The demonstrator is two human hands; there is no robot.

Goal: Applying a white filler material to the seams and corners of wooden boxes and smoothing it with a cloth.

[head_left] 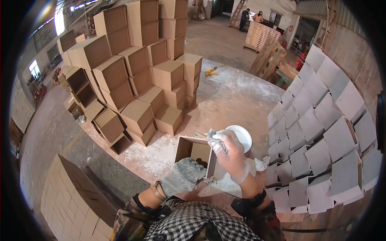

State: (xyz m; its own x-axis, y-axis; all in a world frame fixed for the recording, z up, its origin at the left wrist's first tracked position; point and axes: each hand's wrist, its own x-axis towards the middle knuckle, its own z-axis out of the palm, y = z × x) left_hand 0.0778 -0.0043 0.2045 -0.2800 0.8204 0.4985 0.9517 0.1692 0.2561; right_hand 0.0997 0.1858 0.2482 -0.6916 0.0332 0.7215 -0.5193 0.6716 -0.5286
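An open brown wooden box [192, 149] stands on the dusty floor in front of me, its open side up. My left hand [184, 175], in a grey knitted glove, grips the box's near edge. My right hand [230, 154], in a thin clear glove, is raised over the box's right side and holds a small wad of white putty or cloth at its fingertips. Just behind that hand sits a round white bowl [243, 135].
A tall pile of brown boxes [138, 76] rises at the back left. Grey-coated boxes [321, 132] are stacked along the right. A low stack of boards [68, 197] lies at the near left. Two people [251, 17] stand far off by a pallet.
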